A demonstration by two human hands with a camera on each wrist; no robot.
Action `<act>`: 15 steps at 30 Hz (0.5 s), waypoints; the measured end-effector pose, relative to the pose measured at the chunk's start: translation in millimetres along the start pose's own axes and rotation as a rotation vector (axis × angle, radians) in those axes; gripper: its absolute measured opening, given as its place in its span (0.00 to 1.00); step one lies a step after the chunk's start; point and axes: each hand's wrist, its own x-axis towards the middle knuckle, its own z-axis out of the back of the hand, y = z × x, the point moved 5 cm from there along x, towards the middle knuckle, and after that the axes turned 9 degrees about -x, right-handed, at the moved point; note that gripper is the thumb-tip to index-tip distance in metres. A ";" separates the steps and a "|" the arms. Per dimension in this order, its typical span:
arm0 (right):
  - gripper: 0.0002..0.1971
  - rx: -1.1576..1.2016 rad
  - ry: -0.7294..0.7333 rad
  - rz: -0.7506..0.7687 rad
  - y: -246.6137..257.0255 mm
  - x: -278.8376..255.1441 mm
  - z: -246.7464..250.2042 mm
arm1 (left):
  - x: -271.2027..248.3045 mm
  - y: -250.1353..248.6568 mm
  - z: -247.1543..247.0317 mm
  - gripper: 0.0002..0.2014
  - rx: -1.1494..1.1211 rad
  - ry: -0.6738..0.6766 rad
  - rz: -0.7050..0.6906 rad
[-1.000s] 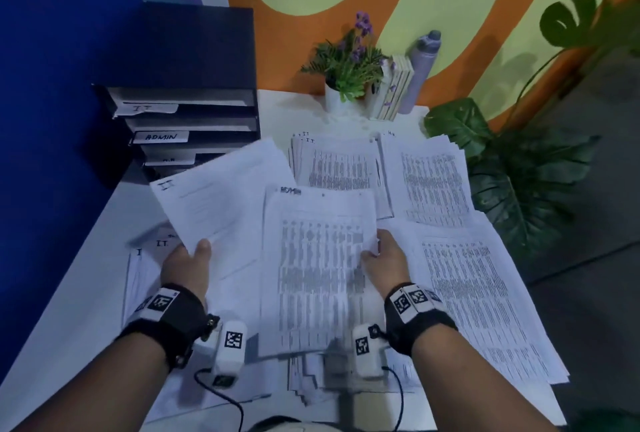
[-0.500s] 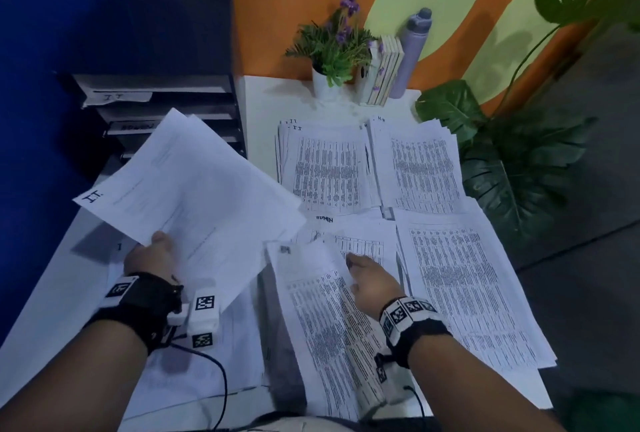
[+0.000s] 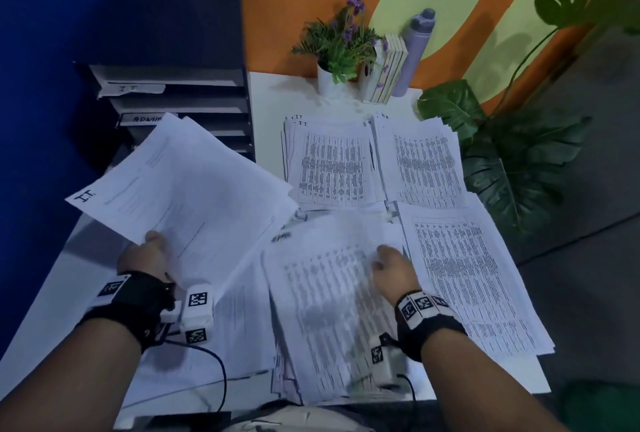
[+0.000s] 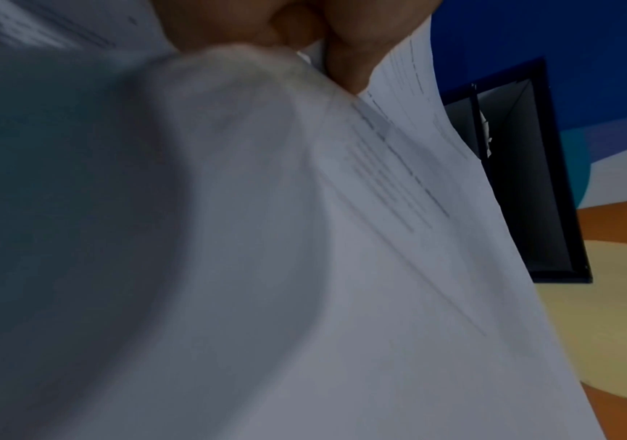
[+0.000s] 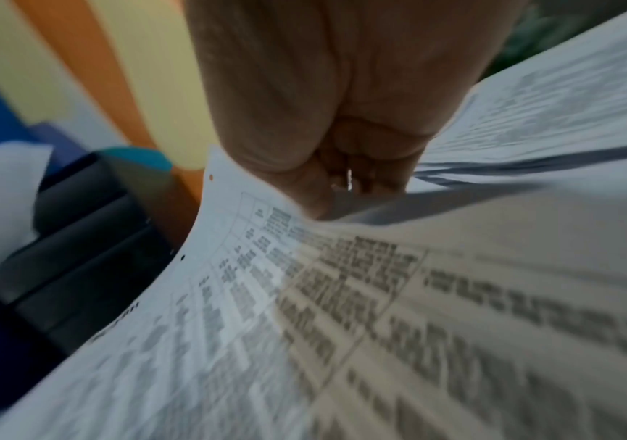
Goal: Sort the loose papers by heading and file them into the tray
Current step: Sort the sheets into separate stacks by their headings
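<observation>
My left hand (image 3: 149, 251) grips a lifted stack of papers (image 3: 187, 189) headed "IT", held at its near edge over the table's left side. From the left wrist view, curled fingers (image 4: 345, 53) sit behind those papers (image 4: 379, 268). My right hand (image 3: 391, 269) pinches a blurred printed sheet (image 3: 325, 293) at its right edge, low over the centre pile. In the right wrist view the hand (image 5: 341, 119) closes on the sheet (image 5: 341, 327). The dark stacked tray (image 3: 180, 106) stands at the back left, with slots labelled IT and ADMIN.
Sorted piles lie on the white table: an IT pile (image 3: 332, 161), an HR pile (image 3: 422, 161) and a larger pile (image 3: 467, 275) at the right. A potted plant (image 3: 336, 47), books (image 3: 388, 71) and a bottle (image 3: 415, 50) line the back wall. Large leaves (image 3: 512, 168) overhang the right edge.
My left hand has swung the IT stack out to the left and tilted it. My right hand has brought the printed sheet down from upright to lie low over the centre pile.
</observation>
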 end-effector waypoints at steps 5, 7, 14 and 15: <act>0.11 0.043 -0.151 -0.094 -12.9 4.4 12.1 | -12.1 2.5 -7.0 0.19 0.051 0.038 -0.044; 0.26 -0.086 -0.226 -0.100 -7.3 5.9 8.3 | -21.3 2.4 -13.3 0.18 0.048 0.070 -0.079; 0.31 0.677 0.297 0.115 89.2 -9.7 -14.3 | -46.0 0.3 -37.5 0.09 -0.062 0.291 -0.199; 0.32 0.727 0.331 0.118 95.7 -10.0 -20.5 | -51.1 -2.0 -39.4 0.08 -0.096 0.312 -0.197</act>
